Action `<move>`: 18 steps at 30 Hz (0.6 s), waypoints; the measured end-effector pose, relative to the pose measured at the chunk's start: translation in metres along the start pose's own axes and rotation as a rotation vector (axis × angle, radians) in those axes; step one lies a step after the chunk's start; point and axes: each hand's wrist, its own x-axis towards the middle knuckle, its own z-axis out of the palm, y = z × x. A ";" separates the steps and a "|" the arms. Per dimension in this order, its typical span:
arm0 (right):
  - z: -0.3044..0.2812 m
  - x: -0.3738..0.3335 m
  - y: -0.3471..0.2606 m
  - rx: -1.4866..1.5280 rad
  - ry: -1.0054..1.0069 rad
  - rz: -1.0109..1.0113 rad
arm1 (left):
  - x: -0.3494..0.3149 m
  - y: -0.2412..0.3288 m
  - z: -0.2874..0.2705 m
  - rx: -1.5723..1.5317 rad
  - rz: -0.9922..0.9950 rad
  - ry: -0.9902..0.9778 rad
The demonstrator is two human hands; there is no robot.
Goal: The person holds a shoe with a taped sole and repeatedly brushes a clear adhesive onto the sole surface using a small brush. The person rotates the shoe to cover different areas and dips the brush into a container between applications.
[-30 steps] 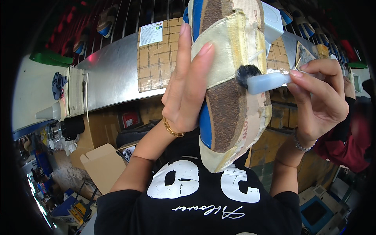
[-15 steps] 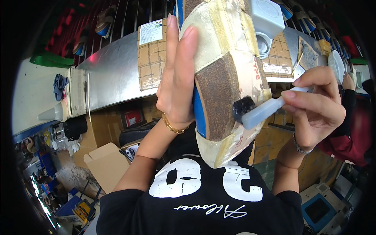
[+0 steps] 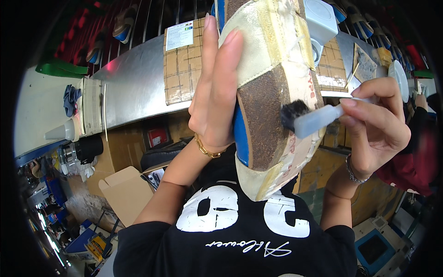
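A shoe upper (image 3: 263,111), brown with cream panels and a blue lining, is held up on its side by my left hand (image 3: 217,92). Two long fingers lie along the cream panel; the rest of the grip is behind the shoe. Its pale bottom edge, with red print and a glossy wet look, faces right. My right hand (image 3: 378,122) pinches the thin end of a white plastic-handled brush (image 3: 318,120). The black bristles touch the shoe where the brown side meets the pale bottom.
Behind the shoe, a metal bench (image 3: 134,78) carries a cardboard sheet (image 3: 182,69) and a white container (image 3: 320,21). Shoes (image 3: 123,25) sit on the dark rack beyond. An open carton (image 3: 127,191) stands lower left. Another person's dark sleeve (image 3: 417,124) shows at right.
The shoe and my left hand have shifted slightly right. The brush has moved a little up and right, its bristles still on the lower edge.
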 end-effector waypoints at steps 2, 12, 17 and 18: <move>-0.001 -0.003 -0.003 0.006 -0.018 0.022 | 0.000 0.000 0.001 0.026 0.018 0.019; 0.009 -0.013 -0.011 0.020 0.014 -0.033 | 0.003 0.007 0.001 0.069 0.090 -0.054; 0.007 -0.001 -0.008 0.087 -0.078 -0.056 | 0.000 0.005 0.003 0.009 0.032 -0.040; 0.007 0.005 -0.006 0.072 -0.030 -0.018 | 0.000 0.005 0.006 -0.003 0.036 -0.022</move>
